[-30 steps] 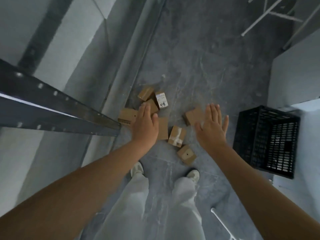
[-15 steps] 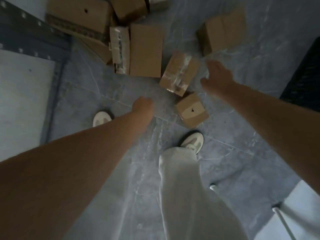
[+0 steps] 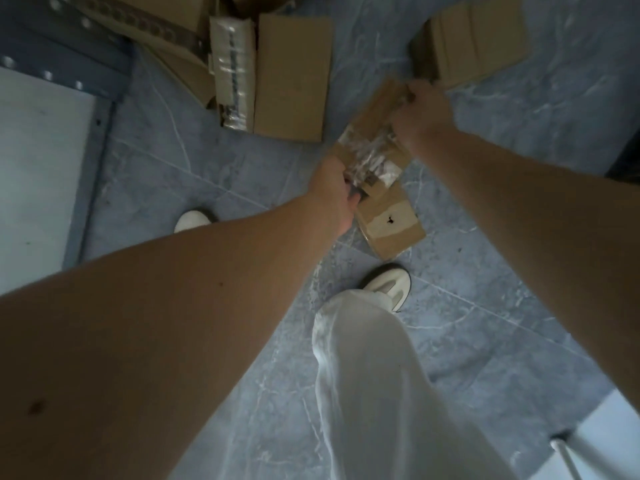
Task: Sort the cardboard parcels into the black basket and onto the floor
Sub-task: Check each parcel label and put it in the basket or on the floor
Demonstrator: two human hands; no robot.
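Near frame centre, both hands close on one taped parcel (image 3: 372, 140). Left hand (image 3: 334, 192) grips its near end, fingers curled tight around the edge at about 7 o'clock of the parcel. Right hand (image 3: 420, 112) clamps the far end at about 1 o'clock, fingers wrapped over the top corner. Parcel tilted; can't tell if it is clear of the floor (image 3: 485, 299). Clear tape across its middle, blurred.

Second small parcel (image 3: 389, 223) with a dark mark lies on the floor at 6 o'clock of the held one, just beside the left hand. Flat box (image 3: 292, 77) at 10 o'clock, with a plastic-wrapped pack (image 3: 232, 71) touching its left side. Another box (image 3: 478, 39) at 1 o'clock, behind the right hand. More cardboard piled at top left.

Basket (image 3: 628, 157) only a dark sliver at 3 o'clock, frame edge. White shoe (image 3: 389, 285) at 6 o'clock, other shoe (image 3: 192, 220) at 8 o'clock.
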